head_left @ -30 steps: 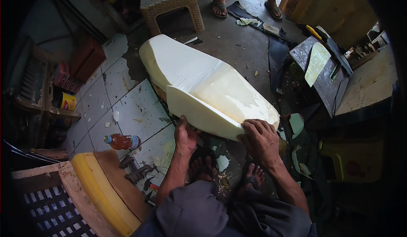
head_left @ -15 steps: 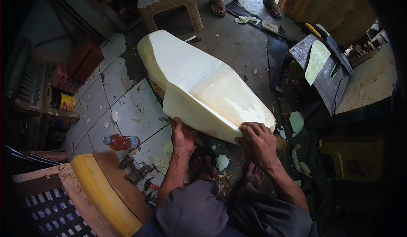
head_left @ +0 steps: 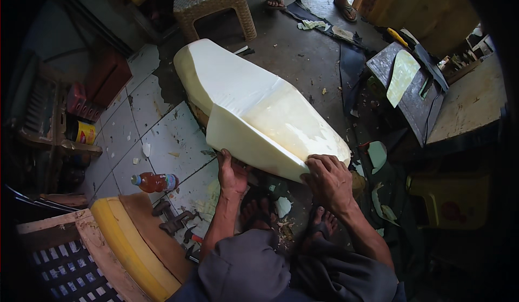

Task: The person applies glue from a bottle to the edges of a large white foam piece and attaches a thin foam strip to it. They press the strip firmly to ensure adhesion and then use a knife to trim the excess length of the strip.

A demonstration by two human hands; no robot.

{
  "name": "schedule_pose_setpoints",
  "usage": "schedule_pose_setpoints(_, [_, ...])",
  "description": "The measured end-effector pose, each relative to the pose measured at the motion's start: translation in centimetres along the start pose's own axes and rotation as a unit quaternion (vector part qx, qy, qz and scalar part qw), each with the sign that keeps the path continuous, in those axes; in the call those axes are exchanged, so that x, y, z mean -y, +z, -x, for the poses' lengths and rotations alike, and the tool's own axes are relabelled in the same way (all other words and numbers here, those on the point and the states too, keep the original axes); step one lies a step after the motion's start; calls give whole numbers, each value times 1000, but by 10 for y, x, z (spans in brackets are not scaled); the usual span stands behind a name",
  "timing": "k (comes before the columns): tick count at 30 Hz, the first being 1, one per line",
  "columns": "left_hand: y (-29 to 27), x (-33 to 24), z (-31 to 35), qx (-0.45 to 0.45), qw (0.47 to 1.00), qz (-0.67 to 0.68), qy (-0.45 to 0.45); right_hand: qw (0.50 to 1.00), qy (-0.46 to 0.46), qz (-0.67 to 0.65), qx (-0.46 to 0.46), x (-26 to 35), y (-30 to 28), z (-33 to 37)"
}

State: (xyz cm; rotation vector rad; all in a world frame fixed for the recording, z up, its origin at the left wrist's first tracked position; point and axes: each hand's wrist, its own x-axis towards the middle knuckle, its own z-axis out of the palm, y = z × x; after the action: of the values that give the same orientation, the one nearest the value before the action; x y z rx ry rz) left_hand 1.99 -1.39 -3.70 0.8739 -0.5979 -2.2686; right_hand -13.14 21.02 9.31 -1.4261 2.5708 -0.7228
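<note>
A long cream-white motorcycle seat foam lies slantwise before me, dipped in the middle, with shiny patches toward its right end. Along its near side runs a thin pale foam sheet, its upper edge standing slightly proud of the seat. My left hand is turned palm up at the sheet's lower edge, thumb against it and the other fingers partly hidden underneath. Over the sheet's right end my right hand is closed, fingers bent over the top edge and thumb on the near face.
A juice bottle, a clamp and a hammer lie at left. Behind stands a woven-pattern stool; another person's sandalled feet are beyond. Foam scraps and a board with a yellow-handled knife are at right.
</note>
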Motion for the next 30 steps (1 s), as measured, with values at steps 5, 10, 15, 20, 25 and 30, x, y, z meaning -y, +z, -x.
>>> schedule_pose_setpoints(5, [-2,-8,2,108,993,55,-12,999,30,-7,19,-3,3,1])
schedule_pose_setpoints(10, [-8,-12,6,187,977,96,-28,998,43,-15,43,-3,-5,-2])
schedule_pose_setpoints(15, [-3,-19,8,151,985,78,-34,998,43,-22,31,22,-18,-28])
schedule_pose_setpoints(20, [8,-23,5,151,985,86,-19,989,-84,-70,104,65,0,-119])
schedule_pose_setpoints(25, [4,-26,6,104,990,93,1,982,-131,-18,138,94,42,-178])
schedule_pose_setpoints(30, [5,-23,9,50,998,48,-13,972,-120,-115,169,96,48,-168])
